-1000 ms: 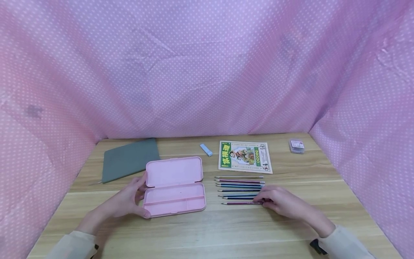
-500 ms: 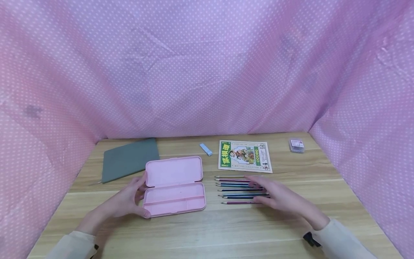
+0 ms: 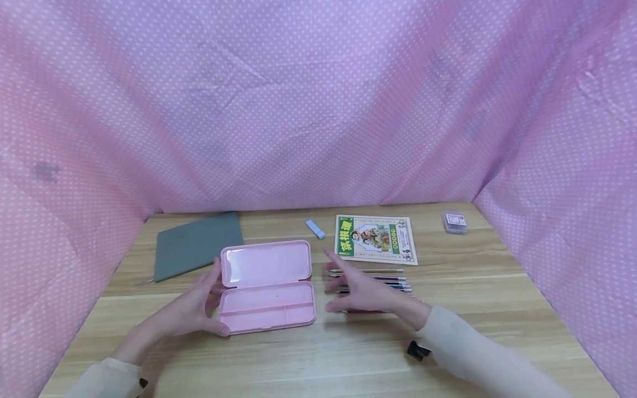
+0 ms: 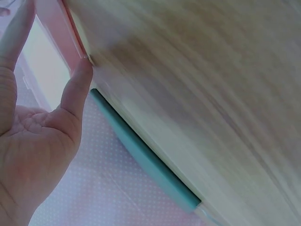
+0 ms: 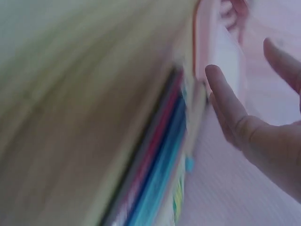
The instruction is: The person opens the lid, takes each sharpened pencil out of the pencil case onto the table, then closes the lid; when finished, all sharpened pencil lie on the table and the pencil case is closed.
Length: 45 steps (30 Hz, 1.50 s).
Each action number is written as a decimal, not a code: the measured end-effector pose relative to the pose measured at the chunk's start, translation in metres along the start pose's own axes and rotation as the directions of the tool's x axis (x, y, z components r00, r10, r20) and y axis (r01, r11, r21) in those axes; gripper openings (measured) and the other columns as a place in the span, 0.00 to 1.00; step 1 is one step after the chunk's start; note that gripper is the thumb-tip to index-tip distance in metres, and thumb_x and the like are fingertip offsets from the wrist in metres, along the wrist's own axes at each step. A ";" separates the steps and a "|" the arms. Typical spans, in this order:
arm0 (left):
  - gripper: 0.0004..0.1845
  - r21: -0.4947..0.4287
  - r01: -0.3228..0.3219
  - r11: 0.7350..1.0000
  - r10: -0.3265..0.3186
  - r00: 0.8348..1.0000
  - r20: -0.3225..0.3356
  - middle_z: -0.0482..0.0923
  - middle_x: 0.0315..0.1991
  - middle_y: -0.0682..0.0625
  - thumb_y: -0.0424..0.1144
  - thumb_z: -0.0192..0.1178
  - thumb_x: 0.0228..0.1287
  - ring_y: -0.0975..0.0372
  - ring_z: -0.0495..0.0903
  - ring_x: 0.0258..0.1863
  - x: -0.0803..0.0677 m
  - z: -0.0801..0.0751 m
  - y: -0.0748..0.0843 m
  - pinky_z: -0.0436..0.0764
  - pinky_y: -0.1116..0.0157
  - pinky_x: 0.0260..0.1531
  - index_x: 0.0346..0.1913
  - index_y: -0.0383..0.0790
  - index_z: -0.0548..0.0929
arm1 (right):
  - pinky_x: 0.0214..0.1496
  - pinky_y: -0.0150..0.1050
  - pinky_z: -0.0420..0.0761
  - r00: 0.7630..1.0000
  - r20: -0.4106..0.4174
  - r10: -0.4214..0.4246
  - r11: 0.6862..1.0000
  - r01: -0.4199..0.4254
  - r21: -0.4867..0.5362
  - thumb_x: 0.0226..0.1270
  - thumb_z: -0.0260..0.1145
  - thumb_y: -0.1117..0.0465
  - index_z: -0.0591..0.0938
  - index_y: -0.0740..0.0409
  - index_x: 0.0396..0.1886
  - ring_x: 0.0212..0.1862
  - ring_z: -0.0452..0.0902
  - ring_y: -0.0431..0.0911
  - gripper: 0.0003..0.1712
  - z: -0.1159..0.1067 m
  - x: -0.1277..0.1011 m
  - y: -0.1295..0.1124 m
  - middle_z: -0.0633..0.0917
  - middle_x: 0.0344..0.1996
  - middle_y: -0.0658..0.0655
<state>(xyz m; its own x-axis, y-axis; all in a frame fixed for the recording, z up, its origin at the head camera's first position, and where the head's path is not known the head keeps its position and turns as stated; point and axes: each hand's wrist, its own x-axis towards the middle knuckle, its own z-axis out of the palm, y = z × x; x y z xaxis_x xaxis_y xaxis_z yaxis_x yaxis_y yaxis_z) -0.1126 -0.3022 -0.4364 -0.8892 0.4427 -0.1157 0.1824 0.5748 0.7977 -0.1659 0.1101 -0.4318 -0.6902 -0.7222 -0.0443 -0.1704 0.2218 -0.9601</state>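
Observation:
A pink pencil case [image 3: 266,262] lies unfolded on the wooden table, its divided tray towards me bare inside. My left hand [image 3: 191,307] is at its left side, thumb by the near corner and fingers along the lid's edge. In the left wrist view the thumb tip touches the case's pink edge [image 4: 70,37] and the fingers stretch out straight. My right hand [image 3: 363,290] hovers over several pencils [image 3: 400,285] lying side by side, its fingers spread and nothing held. It covers the middle of the row. In the right wrist view the pencils [image 5: 157,150] are blurred.
A grey-green notebook [image 3: 196,243] lies behind the case at left. Further back are a small light-blue bar [image 3: 316,229], an illustrated booklet [image 3: 375,239] and a small clear box [image 3: 455,223]. Pink dotted cloth [image 3: 318,110] hangs around the table.
My right hand has left the pencils' right ends, spread its fingers and moved left across them to near the case. The left hand has stayed by the case.

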 end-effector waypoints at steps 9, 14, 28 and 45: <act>0.80 0.017 -0.020 1.000 0.020 0.999 -0.029 0.56 0.69 0.34 0.48 0.84 0.41 0.40 0.72 0.64 0.000 0.002 -0.001 0.80 0.55 0.60 0.80 0.43 0.25 | 0.67 0.54 0.77 0.988 -0.050 0.146 0.971 -0.133 0.200 0.55 0.77 0.74 0.39 0.53 0.83 0.62 0.74 0.62 0.70 0.025 0.026 0.007 0.64 0.70 0.70; 0.81 -0.015 -0.035 0.999 0.034 0.998 -0.045 0.52 0.71 0.33 0.46 0.84 0.40 0.38 0.70 0.64 -0.001 0.002 -0.003 0.82 0.57 0.58 0.80 0.43 0.25 | 0.66 0.53 0.78 0.984 -0.065 0.166 0.959 -0.146 0.244 0.54 0.76 0.78 0.44 0.51 0.84 0.63 0.74 0.62 0.67 0.029 0.030 0.008 0.65 0.70 0.69; 0.70 -0.301 -0.106 0.948 0.094 0.994 -0.052 0.53 0.71 0.33 0.29 0.80 0.48 0.32 0.58 0.70 -0.002 0.007 -0.011 0.77 0.58 0.62 0.83 0.51 0.37 | 0.60 0.48 0.84 0.980 -0.086 0.181 0.923 -0.139 0.358 0.56 0.73 0.79 0.53 0.35 0.82 0.65 0.72 0.63 0.63 0.032 0.027 0.004 0.61 0.76 0.63; 0.16 -0.116 0.034 0.993 -0.042 0.997 -0.068 0.65 0.70 0.36 0.46 0.64 0.72 0.42 0.64 0.70 -0.003 0.002 -0.005 0.72 0.73 0.63 0.58 0.46 0.81 | 0.69 0.49 0.76 0.984 -0.042 0.174 0.965 -0.162 0.204 0.72 0.68 0.59 0.73 0.62 0.71 0.69 0.69 0.54 0.31 0.032 0.028 0.007 0.74 0.69 0.60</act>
<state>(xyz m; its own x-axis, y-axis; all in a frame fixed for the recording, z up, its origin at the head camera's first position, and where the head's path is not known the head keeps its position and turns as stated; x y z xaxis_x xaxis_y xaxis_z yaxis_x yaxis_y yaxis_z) -0.1100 -0.3049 -0.4410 -0.9224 0.3706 -0.1087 0.1021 0.5054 0.8568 -0.1635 0.0707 -0.4488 -0.7383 -0.6444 -0.1994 0.0909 0.1979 -0.9760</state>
